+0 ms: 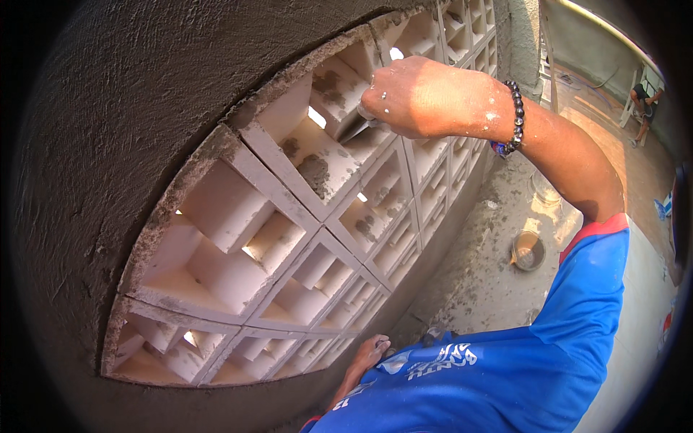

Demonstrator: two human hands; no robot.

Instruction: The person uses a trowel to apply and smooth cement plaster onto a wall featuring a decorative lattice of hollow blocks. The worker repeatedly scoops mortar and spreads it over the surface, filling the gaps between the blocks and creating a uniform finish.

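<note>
My right hand (pixel 415 97), with a dark bead bracelet at the wrist, is closed around a small trowel (pixel 354 130). Its metal blade points into an opening of the white ventilation-block wall (pixel 323 221); whether it touches the block I cannot tell. Wet grey mortar (pixel 315 173) is smeared on the inner faces of that block. Low beside the wall's bottom edge, my left hand (pixel 369 353) has its fingers curled, and what they hold, if anything, is hidden.
Dark, rough mortar render (pixel 137 86) frames the blocks. A bucket (pixel 528 250) stands on the mortar-spotted floor (pixel 482 278) to the right. Farther off at the upper right, another person (pixel 641 108) is beside a white frame.
</note>
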